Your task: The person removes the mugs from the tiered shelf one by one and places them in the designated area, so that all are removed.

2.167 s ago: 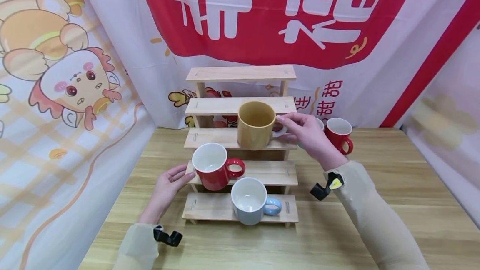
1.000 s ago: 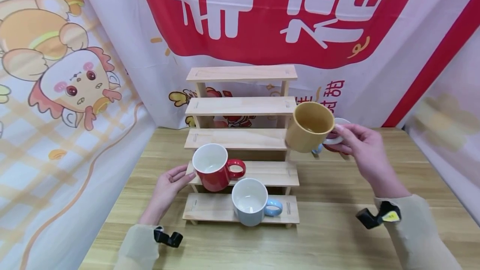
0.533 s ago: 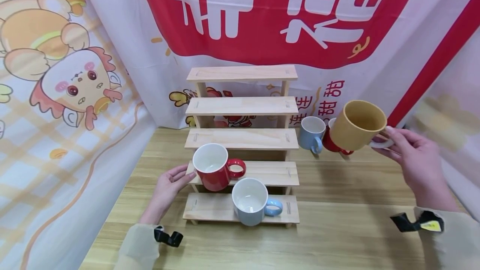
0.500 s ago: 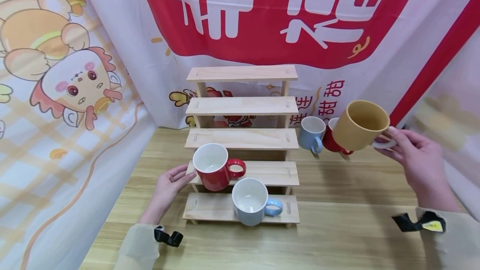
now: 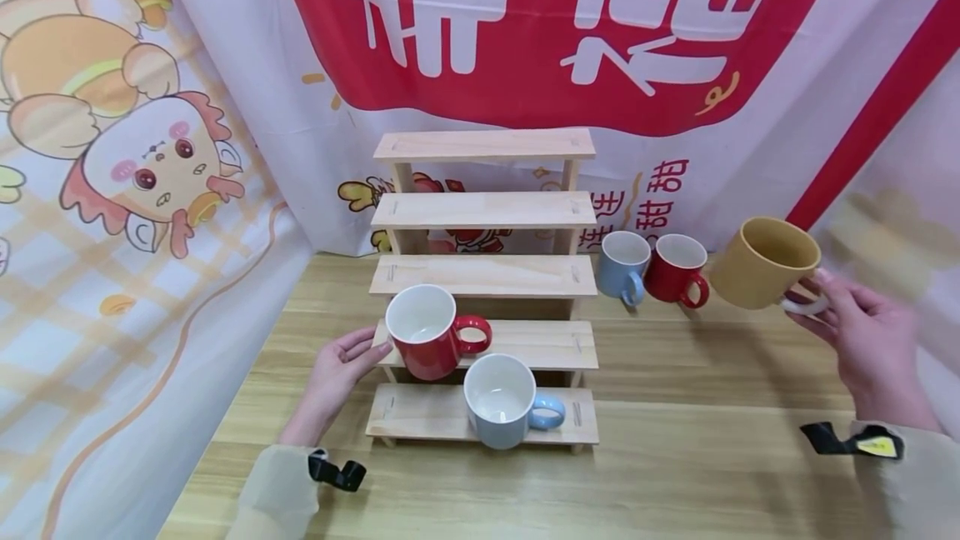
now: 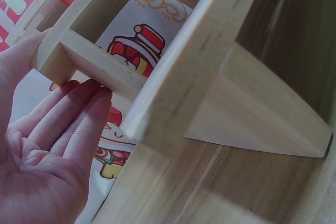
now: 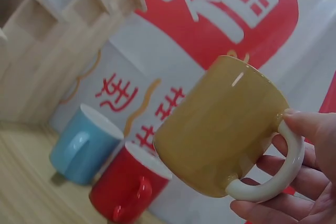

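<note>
My right hand [image 5: 873, 340] holds a mustard-yellow mug [image 5: 763, 263] by its white handle [image 7: 273, 182], to the right of a small red mug [image 5: 677, 269]. The yellow mug looks tilted and raised off the table. At the left end of a tiered wooden display rack [image 5: 480, 277], my left hand [image 5: 337, 377] grips a shelf board, thumb above and fingers below, as the left wrist view shows. Beside its thumb a larger red mug [image 5: 427, 348] stands on the second tier from the bottom. A light blue mug [image 5: 501, 407] is on the lowest tier.
A small blue mug [image 5: 622, 265] stands on the wooden table [image 5: 675, 457] right of the rack, close to the small red mug. Printed cloth [image 5: 487, 40] hangs behind the rack and along both sides. The upper three tiers carry no mugs.
My right hand has carried the yellow mug from the rack's middle tier rightward, past the small blue and red mugs, lowering slightly at the end. My left hand stays on the rack.
</note>
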`<state>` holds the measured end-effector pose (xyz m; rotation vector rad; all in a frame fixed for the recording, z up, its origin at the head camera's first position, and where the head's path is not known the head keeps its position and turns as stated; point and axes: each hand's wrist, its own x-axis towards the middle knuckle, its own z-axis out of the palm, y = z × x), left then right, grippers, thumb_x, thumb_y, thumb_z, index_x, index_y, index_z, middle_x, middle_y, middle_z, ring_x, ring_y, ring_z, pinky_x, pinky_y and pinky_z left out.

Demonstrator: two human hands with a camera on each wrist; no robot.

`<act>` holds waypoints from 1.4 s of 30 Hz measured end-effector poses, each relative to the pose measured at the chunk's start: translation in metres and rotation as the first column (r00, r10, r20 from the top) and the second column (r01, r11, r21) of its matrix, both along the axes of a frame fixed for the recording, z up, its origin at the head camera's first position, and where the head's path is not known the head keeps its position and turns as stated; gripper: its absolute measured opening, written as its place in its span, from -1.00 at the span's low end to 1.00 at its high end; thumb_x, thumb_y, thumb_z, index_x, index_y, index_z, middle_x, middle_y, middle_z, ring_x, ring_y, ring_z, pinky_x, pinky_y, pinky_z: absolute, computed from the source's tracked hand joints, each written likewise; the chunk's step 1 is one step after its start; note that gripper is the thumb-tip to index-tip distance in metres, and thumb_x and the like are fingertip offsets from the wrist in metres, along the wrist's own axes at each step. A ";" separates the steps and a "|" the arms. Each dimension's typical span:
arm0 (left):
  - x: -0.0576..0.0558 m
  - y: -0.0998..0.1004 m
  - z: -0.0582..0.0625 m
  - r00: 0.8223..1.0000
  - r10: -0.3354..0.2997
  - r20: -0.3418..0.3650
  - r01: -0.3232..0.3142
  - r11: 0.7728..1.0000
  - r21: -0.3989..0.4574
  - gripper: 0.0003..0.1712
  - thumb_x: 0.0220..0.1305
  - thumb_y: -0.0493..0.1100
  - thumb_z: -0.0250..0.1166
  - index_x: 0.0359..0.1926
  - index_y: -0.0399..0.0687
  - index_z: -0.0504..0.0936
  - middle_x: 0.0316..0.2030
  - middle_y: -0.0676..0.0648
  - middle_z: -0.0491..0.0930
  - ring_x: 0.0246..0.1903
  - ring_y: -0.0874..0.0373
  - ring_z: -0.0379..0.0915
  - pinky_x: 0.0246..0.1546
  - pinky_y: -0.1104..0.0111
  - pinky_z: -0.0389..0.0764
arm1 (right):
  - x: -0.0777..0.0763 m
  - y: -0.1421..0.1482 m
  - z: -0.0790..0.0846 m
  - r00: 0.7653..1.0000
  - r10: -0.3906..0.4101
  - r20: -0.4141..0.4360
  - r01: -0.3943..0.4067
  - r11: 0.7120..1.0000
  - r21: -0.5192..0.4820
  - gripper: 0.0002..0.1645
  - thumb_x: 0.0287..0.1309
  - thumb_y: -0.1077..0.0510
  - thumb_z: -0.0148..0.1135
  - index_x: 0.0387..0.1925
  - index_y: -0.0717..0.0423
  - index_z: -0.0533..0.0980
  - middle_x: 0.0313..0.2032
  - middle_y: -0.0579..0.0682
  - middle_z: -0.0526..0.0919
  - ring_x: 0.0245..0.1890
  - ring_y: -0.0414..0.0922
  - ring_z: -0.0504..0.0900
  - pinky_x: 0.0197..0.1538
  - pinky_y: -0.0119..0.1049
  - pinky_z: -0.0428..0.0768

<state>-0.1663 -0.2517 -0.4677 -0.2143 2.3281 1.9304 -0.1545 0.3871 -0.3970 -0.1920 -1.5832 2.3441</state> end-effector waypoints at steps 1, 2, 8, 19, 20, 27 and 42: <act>0.000 0.000 -0.001 1.000 -0.001 0.002 0.001 1.000 -0.002 -0.23 0.27 0.09 0.47 0.35 -0.22 0.46 0.19 -0.21 0.60 0.13 0.14 0.56 0.07 0.44 0.57 | -0.001 0.002 -0.003 1.000 -0.006 0.013 0.006 1.000 -0.001 -0.67 0.27 0.17 0.39 0.00 0.29 0.69 -0.18 -0.01 0.79 -0.27 -0.09 0.79 -0.28 -0.20 0.73; 0.000 -0.001 -0.001 1.000 -0.005 0.000 0.005 1.000 0.001 -0.22 0.27 0.09 0.47 0.35 -0.23 0.46 0.19 -0.21 0.60 0.13 0.14 0.56 0.08 0.43 0.57 | -0.003 0.004 -0.006 1.000 -0.015 0.027 0.015 1.000 0.003 -0.68 0.26 0.16 0.41 -0.03 0.29 0.70 -0.19 -0.02 0.79 -0.29 -0.10 0.79 -0.29 -0.21 0.73; -0.001 -0.001 -0.002 1.000 -0.014 0.008 0.014 1.000 0.012 -0.21 0.29 0.09 0.46 0.38 -0.22 0.43 0.22 -0.22 0.57 0.18 0.05 0.53 0.11 0.40 0.56 | -0.012 0.014 -0.023 0.997 -0.031 0.067 0.035 0.997 -0.063 -0.77 0.25 0.20 0.42 -0.17 0.32 0.71 -0.23 0.00 0.79 -0.32 -0.08 0.79 -0.30 -0.18 0.73; -0.002 -0.002 0.004 0.999 -0.010 0.040 0.010 1.000 0.004 -0.17 0.29 0.12 0.45 0.42 -0.16 0.39 0.28 -0.21 0.52 0.25 -0.01 0.47 0.16 0.33 0.54 | -0.028 0.017 -0.047 0.983 -0.081 0.162 0.098 0.990 -0.100 -0.85 0.23 0.19 0.45 -0.22 0.20 0.75 -0.28 -0.04 0.79 -0.42 -0.08 0.79 -0.34 -0.23 0.72; -0.002 -0.002 0.004 0.999 -0.010 0.040 0.010 1.000 0.004 -0.17 0.28 0.13 0.45 0.42 -0.16 0.39 0.28 -0.21 0.52 0.25 -0.01 0.47 0.16 0.33 0.54 | -0.031 0.017 -0.049 0.981 -0.096 0.169 0.110 0.991 -0.082 -0.85 0.23 0.19 0.45 -0.22 0.20 0.75 -0.29 -0.05 0.79 -0.42 -0.10 0.79 -0.35 -0.24 0.72; -0.001 -0.002 0.002 1.000 -0.010 0.027 0.009 1.000 0.012 -0.19 0.28 0.11 0.46 0.39 -0.20 0.42 0.26 -0.23 0.54 0.22 0.00 0.50 0.12 0.38 0.56 | -0.048 0.013 -0.063 0.968 -0.134 0.214 0.145 0.989 -0.038 -0.86 0.25 0.16 0.44 -0.25 0.19 0.73 -0.32 -0.12 0.79 -0.42 -0.17 0.77 -0.36 -0.31 0.71; -0.001 -0.001 -0.001 1.000 -0.004 0.009 0.004 1.000 0.013 -0.21 0.28 0.09 0.46 0.38 -0.21 0.43 0.24 -0.23 0.55 0.20 0.05 0.51 0.09 0.42 0.57 | -0.077 0.007 -0.084 0.918 -0.203 0.341 0.240 0.968 -0.071 -0.78 0.17 0.09 0.51 -0.19 0.09 0.73 -0.30 -0.15 0.78 -0.41 -0.19 0.75 -0.35 -0.33 0.72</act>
